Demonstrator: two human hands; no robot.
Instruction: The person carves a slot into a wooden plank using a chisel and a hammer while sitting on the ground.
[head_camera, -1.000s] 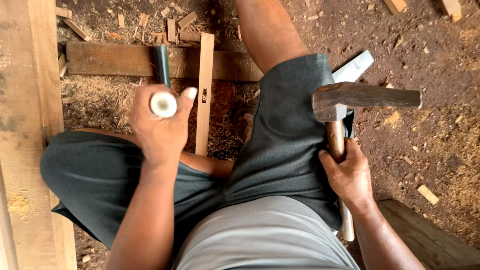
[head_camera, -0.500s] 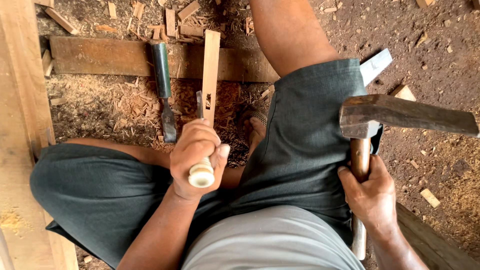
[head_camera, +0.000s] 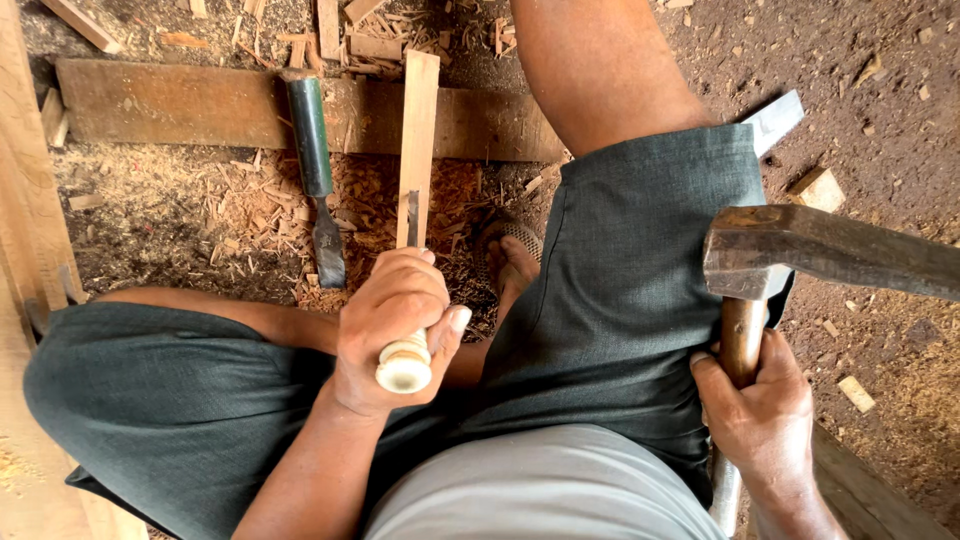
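Observation:
My left hand (head_camera: 392, 318) grips a chisel with a pale round handle end (head_camera: 404, 368); its dark blade (head_camera: 412, 215) rests against a narrow wooden strip (head_camera: 417, 140) that lies propped on a dark plank (head_camera: 190, 105). My right hand (head_camera: 758, 405) holds the wooden shaft of a heavy iron hammer (head_camera: 800, 248), raised above my right thigh. A second chisel with a dark green handle (head_camera: 312, 160) lies on the plank and shavings, left of the strip, untouched.
I sit on the ground in dark shorts, knees apart. Wood shavings and offcuts (head_camera: 250, 230) cover the dirt between my legs. A pale timber beam (head_camera: 25, 230) runs along the left edge. Small wood blocks (head_camera: 820, 188) lie scattered at right.
My left hand let go of the green-handled chisel's area, came down toward my lap with the pale-handled chisel, and set its blade on the strip. The hammer stays raised.

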